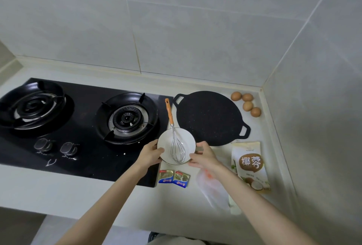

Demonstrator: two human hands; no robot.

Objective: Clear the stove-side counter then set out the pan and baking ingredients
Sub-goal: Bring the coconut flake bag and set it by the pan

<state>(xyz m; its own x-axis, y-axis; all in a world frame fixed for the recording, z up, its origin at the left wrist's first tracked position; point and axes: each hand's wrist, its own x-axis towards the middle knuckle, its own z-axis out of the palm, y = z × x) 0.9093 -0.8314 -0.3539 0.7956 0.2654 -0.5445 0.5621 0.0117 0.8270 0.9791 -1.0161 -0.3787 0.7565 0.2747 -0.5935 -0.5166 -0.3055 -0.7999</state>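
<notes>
A white bowl [166,142] sits at the counter's left edge beside the stove, with a wire whisk [177,149] with an orange handle leaning in it. My left hand [150,154] grips the bowl's left rim and my right hand [203,155] grips its right rim. Behind the bowl lies a flat black pan [209,117] with two loop handles. Several brown eggs [247,103] lie in the back corner. A coconut-flake bag [250,164] lies to the right. Two foil butter packets [174,178] lie in front of the bowl.
A black two-burner gas stove [84,127] takes up the left of the counter. A translucent plastic bag [213,190] lies under my right forearm. Tiled walls close the counter at the back and right.
</notes>
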